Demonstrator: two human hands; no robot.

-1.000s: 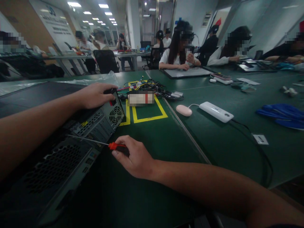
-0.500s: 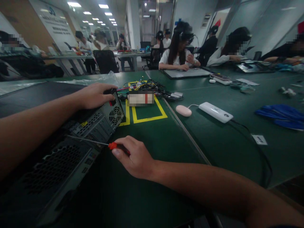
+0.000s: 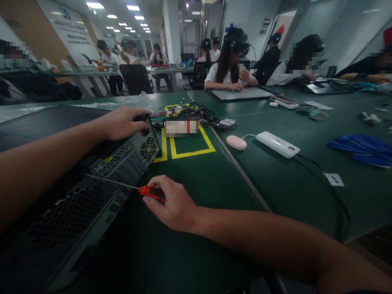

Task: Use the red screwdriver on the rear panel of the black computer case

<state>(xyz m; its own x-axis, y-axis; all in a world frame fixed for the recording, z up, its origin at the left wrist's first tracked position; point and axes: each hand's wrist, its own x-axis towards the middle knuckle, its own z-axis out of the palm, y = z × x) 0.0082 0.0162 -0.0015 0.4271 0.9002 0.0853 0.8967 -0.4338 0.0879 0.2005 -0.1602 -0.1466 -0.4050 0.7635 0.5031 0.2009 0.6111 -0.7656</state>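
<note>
Our red-and-black screwdriver (image 3: 144, 190) at the dark, vented computer case (image 3: 76, 216)
Our right hand (image 3: 176, 204) grips the handle (image 3: 153, 194), slim shaft (image 3: 112, 181) ending in shadow, perhaps touching; our left hand (image 3: 122, 121) clasps the far corner (image 3: 152, 127).

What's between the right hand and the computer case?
In the head view, a screwdriver's metal shaft stretches from the right hand toward the computer case.
</note>
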